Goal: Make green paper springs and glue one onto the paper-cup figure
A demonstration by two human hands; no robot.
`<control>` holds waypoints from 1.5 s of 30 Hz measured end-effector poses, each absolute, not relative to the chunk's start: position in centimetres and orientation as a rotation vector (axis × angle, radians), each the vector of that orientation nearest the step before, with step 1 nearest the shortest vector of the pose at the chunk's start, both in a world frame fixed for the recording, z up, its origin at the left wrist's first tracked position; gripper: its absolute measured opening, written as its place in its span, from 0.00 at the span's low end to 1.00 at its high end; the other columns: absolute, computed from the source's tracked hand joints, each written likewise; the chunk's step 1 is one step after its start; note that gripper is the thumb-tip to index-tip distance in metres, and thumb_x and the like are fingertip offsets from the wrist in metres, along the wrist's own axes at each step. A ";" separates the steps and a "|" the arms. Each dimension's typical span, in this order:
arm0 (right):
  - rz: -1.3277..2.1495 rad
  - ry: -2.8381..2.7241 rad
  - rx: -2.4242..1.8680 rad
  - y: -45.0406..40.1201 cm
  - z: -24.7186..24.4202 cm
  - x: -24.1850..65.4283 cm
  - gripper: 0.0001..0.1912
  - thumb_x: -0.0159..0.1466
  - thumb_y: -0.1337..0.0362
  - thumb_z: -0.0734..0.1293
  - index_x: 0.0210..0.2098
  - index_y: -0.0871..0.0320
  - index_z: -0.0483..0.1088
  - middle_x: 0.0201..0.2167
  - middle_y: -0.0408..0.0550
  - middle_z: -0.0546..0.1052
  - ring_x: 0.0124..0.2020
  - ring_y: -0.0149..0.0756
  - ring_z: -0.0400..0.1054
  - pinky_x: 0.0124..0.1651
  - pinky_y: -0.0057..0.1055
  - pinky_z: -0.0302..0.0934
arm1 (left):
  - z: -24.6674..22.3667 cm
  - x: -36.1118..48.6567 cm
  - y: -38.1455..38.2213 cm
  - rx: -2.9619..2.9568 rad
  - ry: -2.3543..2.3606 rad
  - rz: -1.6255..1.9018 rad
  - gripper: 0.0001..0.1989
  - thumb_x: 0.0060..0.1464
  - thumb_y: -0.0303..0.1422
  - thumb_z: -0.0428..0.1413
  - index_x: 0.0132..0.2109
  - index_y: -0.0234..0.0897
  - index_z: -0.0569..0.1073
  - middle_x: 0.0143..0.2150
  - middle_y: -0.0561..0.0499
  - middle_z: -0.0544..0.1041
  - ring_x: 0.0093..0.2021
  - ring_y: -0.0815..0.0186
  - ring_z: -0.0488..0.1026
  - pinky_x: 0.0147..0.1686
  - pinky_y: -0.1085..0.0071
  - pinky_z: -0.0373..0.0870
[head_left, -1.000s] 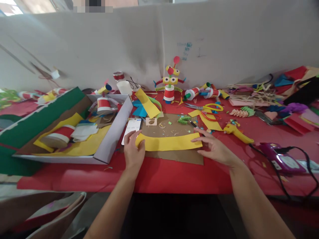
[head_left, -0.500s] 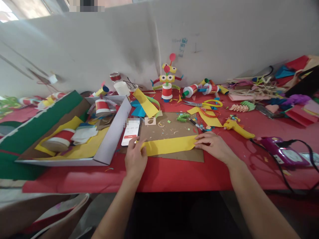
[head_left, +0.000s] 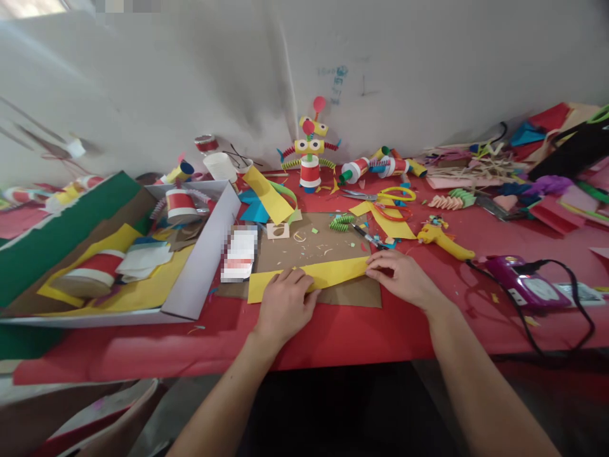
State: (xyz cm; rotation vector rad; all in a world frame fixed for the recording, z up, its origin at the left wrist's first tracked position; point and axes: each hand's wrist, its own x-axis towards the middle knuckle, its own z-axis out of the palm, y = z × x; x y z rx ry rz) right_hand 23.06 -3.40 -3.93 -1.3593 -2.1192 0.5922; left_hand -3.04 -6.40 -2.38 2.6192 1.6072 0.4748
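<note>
A long strip of yellow paper (head_left: 333, 273) lies across a brown cardboard sheet (head_left: 328, 238). My right hand (head_left: 402, 282) pinches its right end between thumb and fingers, and that end is slightly raised. Over the middle-left of the strip my left hand (head_left: 287, 306) is closed, fingers on top and thumb at the near edge. The strip's left end sticks out flat beyond that hand. Small paper scraps, a green folded-paper spring (head_left: 341, 222) and a pen (head_left: 368, 237) lie just behind the strip.
To the left are a phone (head_left: 239, 254) and an open box (head_left: 190, 289) holding paper and a cup. Scissors (head_left: 366, 195), a yellow glue gun (head_left: 446, 244) and a purple corded device (head_left: 518, 282) are on the right. Paper-cup figures (head_left: 310, 171) stand against the wall.
My left hand has moved right, from the strip's left end to its middle-left part. My right hand keeps its pinch on the right end. The camera view has shifted a little.
</note>
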 end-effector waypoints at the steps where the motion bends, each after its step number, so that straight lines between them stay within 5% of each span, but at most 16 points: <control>1: 0.589 -2.112 -1.373 -3.4 -3.9 23.0 0.08 0.62 0.63 0.63 0.29 0.55 0.73 0.35 0.46 0.74 0.38 0.35 0.67 0.43 0.34 0.61 | -2.4 -3.0 -6.3 2.635 1.600 0.468 0.08 0.56 0.33 0.49 0.34 0.37 0.72 0.35 0.48 0.73 0.38 0.60 0.69 0.41 0.63 0.66; 22: 0.570 -1.982 -1.596 -3.2 -4.4 22.7 0.07 0.58 0.64 0.65 0.24 0.57 0.65 0.28 0.44 0.67 0.30 0.34 0.63 0.34 0.30 0.56 | -2.5 -3.2 -5.0 2.426 1.856 0.325 0.10 0.56 0.37 0.50 0.31 0.38 0.71 0.34 0.49 0.76 0.38 0.61 0.71 0.32 0.68 0.62; 45: 0.669 -1.936 -1.605 -3.3 -4.3 23.4 0.06 0.55 0.63 0.67 0.23 0.57 0.67 0.33 0.45 0.70 0.26 0.30 0.63 0.31 0.30 0.60 | -2.3 -3.2 -4.8 2.382 1.926 0.261 0.11 0.54 0.39 0.52 0.30 0.38 0.72 0.34 0.48 0.75 0.35 0.61 0.72 0.32 0.68 0.62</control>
